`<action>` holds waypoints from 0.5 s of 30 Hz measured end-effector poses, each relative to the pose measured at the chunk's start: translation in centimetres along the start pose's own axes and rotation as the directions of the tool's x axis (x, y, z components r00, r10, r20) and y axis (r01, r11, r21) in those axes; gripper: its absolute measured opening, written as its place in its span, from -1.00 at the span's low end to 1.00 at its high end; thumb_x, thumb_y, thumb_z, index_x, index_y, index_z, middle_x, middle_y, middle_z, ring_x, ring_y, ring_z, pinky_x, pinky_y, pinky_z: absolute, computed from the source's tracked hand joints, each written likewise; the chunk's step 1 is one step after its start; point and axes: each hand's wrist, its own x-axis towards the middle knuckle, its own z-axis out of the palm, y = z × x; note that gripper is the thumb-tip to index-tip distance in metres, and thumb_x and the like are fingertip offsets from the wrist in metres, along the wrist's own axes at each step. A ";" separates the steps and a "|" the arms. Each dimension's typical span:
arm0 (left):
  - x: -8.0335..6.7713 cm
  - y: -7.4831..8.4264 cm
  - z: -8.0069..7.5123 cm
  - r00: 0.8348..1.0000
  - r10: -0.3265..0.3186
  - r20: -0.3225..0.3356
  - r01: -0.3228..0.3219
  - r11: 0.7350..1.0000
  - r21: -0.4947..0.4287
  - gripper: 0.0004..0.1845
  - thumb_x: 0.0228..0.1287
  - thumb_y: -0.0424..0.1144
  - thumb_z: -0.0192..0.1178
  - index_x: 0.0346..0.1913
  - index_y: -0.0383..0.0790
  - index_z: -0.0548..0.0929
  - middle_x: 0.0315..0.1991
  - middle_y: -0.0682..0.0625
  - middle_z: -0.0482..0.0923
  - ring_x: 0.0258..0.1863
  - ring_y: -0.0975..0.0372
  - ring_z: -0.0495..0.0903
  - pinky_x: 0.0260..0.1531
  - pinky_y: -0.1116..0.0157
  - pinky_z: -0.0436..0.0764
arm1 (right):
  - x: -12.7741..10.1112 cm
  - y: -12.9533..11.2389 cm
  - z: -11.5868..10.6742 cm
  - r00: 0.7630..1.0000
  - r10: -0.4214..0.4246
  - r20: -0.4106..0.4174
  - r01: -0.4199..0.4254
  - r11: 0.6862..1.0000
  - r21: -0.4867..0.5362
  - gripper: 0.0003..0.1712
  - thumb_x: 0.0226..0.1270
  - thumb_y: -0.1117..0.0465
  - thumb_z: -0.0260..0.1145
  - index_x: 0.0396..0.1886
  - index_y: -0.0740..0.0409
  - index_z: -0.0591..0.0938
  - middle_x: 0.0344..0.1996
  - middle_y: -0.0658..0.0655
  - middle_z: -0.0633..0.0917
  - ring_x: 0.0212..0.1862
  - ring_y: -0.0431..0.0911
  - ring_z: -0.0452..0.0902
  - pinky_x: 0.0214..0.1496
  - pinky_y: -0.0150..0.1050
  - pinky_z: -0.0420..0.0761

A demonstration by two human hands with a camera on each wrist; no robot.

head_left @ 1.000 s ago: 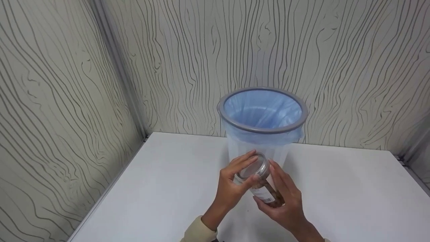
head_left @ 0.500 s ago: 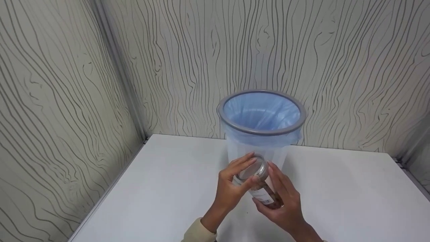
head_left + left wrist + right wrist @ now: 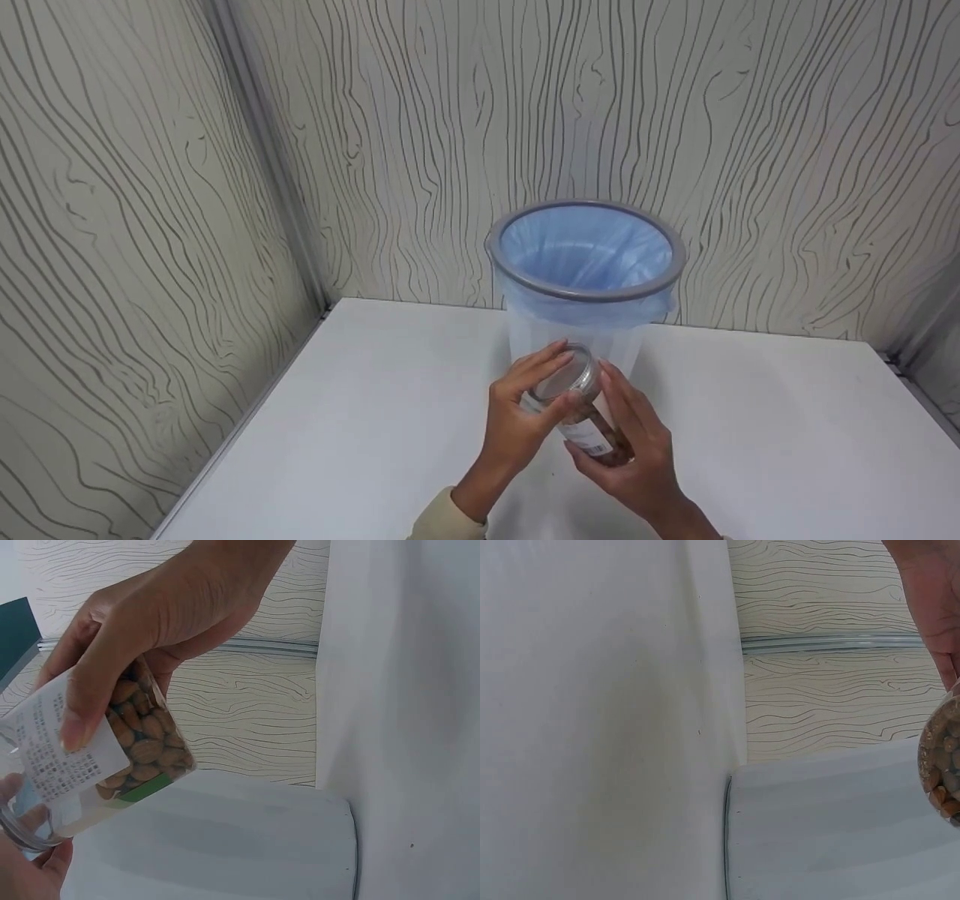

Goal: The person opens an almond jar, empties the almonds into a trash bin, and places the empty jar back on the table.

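A clear jar of almonds (image 3: 589,436) is held tilted in front of the bin, its lid end up and to the left. My left hand (image 3: 514,420) grips the round clear lid (image 3: 561,376), fingers over the far rim and thumb on the near side. My right hand (image 3: 643,454) holds the jar body lower down, thumb beneath and fingers along the right side. In the left wrist view, almonds (image 3: 146,742) lie towards the jar's base, with a white printed label (image 3: 56,739) beside them. The right wrist view catches the almond-filled base (image 3: 941,765) at its right edge.
Behind the hands a bin (image 3: 574,334) with a blue liner (image 3: 589,247) and a grey ring rim stands on the white table (image 3: 360,420). A wood-patterned panel (image 3: 420,150) rises at the back, another at the left.
The head view has shifted very slightly, so the bin and table sit a little lower in it. Both hands keep nearly the same hold on the jar and lid.
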 end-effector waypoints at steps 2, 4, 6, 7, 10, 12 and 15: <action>0.0 0.0 0.0 1.000 -0.009 -0.005 0.009 1.000 0.006 -0.59 0.31 -0.22 0.38 0.22 -0.05 0.70 0.32 0.10 0.55 0.31 0.13 0.52 0.23 0.02 0.51 | 0.0 0.0 0.0 1.000 0.000 0.001 0.000 1.000 -0.003 -0.10 0.20 -0.04 0.52 0.24 0.61 0.47 0.18 0.58 0.54 0.32 0.04 0.50 0.36 -0.29 0.41; -0.1 0.0 0.1 1.000 -0.006 -0.009 0.006 1.000 0.015 -0.59 0.32 -0.20 0.38 0.22 -0.05 0.70 0.32 0.09 0.56 0.30 0.14 0.52 0.22 0.03 0.52 | 0.1 -0.1 0.0 1.000 -0.004 -0.002 0.004 1.000 -0.003 -0.11 0.20 -0.04 0.52 0.23 0.61 0.48 0.17 0.58 0.54 0.32 0.05 0.50 0.35 -0.29 0.42; -0.1 0.0 0.1 1.000 -0.005 -0.014 0.005 1.000 0.018 -0.59 0.31 -0.21 0.38 0.22 -0.05 0.70 0.31 0.08 0.56 0.30 0.14 0.53 0.21 0.03 0.53 | 0.4 -0.3 0.0 1.000 -0.011 -0.008 0.011 1.000 0.002 -0.13 0.19 -0.02 0.52 0.22 0.62 0.49 0.16 0.59 0.54 0.31 0.05 0.51 0.35 -0.30 0.42; -0.1 0.0 0.1 1.000 -0.006 -0.016 0.006 1.000 0.019 -0.59 0.31 -0.21 0.38 0.22 -0.05 0.70 0.31 0.08 0.56 0.30 0.14 0.53 0.21 0.04 0.53 | 0.5 -0.4 -0.1 1.000 -0.014 -0.011 0.014 1.000 0.003 -0.13 0.19 -0.01 0.52 0.22 0.62 0.49 0.15 0.59 0.54 0.31 0.05 0.52 0.35 -0.30 0.42; -0.1 0.1 0.2 1.000 -0.010 -0.019 0.011 1.000 0.020 -0.58 0.31 -0.22 0.39 0.22 -0.03 0.70 0.32 0.09 0.56 0.30 0.13 0.52 0.21 0.03 0.53 | 0.7 -0.6 -0.1 1.000 -0.018 -0.014 0.018 1.000 0.002 -0.14 0.19 -0.01 0.52 0.21 0.62 0.50 0.14 0.59 0.55 0.30 0.05 0.52 0.34 -0.31 0.43; -0.1 0.0 0.2 1.000 -0.010 -0.020 0.011 1.000 0.025 -0.58 0.31 -0.21 0.39 0.22 -0.03 0.70 0.32 0.09 0.56 0.30 0.13 0.52 0.21 0.03 0.53 | 0.5 -0.4 -0.1 1.000 -0.014 -0.011 0.014 1.000 -0.005 -0.14 0.20 -0.03 0.52 0.21 0.61 0.50 0.15 0.58 0.55 0.31 0.04 0.52 0.33 -0.30 0.43; -0.1 0.0 0.2 1.000 -0.008 -0.010 0.008 0.999 0.034 -0.58 0.32 -0.17 0.38 0.24 -0.04 0.69 0.32 0.09 0.55 0.31 0.15 0.52 0.21 0.01 0.53 | 0.3 -0.2 -0.1 1.000 -0.007 -0.006 0.007 1.000 -0.007 -0.13 0.21 -0.04 0.51 0.22 0.60 0.50 0.17 0.57 0.55 0.32 0.03 0.51 0.33 -0.29 0.42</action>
